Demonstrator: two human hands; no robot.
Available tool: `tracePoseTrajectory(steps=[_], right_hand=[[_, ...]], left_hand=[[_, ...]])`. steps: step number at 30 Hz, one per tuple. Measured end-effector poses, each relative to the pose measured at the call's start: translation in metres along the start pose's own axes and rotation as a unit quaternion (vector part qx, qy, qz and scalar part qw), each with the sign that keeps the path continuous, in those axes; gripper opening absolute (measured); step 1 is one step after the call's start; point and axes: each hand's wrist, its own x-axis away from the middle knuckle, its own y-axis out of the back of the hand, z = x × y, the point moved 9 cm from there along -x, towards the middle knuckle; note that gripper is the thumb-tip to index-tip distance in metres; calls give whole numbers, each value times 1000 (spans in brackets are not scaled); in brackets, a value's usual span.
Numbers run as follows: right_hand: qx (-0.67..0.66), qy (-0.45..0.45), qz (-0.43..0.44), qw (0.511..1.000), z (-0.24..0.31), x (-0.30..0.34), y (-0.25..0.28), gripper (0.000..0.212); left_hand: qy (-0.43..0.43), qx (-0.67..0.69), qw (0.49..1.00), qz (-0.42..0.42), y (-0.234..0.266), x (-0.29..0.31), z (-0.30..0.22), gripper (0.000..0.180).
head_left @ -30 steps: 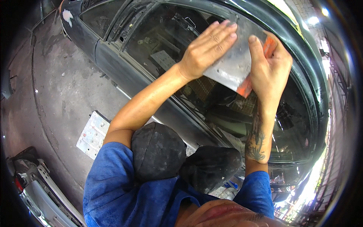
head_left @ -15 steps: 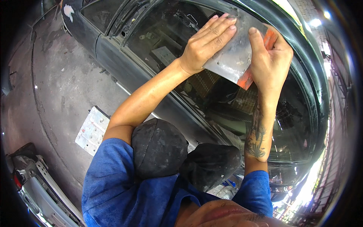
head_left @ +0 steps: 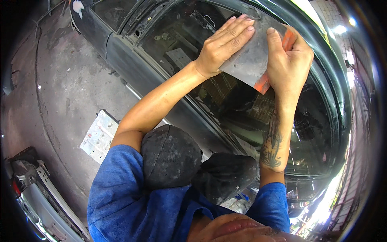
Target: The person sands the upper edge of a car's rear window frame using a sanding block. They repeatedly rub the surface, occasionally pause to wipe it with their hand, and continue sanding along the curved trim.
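Note:
A flat grey plate point(head_left: 254, 60), roughly rectangular and smudged, is tilted over the window of a dark car door. Along its right side runs a scuffed orange strip point(head_left: 262, 84). My right hand point(head_left: 291, 56) grips that side, thumb pressed on the grey face and fingers wrapped round behind the orange edge. My left hand point(head_left: 227, 45) lies on the plate's left part, fingers stretched out together and fingertips near its upper middle. The left thumb is hidden.
The dull dark car point(head_left: 145, 76) stretches from upper left to lower right, its window glass point(head_left: 310, 133) under my arms. On the grey floor lies a pale spotted metal board point(head_left: 98, 135). A silver bumper-like car part point(head_left: 48, 209) rests at lower left. My dark-clothed knees point(head_left: 171, 157) are bent below.
The plate has tilted slightly, and its face now looks duller, with less glare. Both hands keep nearly the same places on it. The view has shifted a little.

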Motion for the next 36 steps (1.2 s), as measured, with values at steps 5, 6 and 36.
tracePoseTrajectory(steps=[5,6,36], right_hand=[[-13,6,-12,1000,0,1,2,18],[-30,21,-2,999,3,0,-2,18],[-178,-117,287,934,16,118,-31,21]], left_hand=[[-11,1,1000,1,1,0,-3,44],[1,13,1000,-15,5,0,0,43],[358,-37,925,-119,138,100,43,36]])
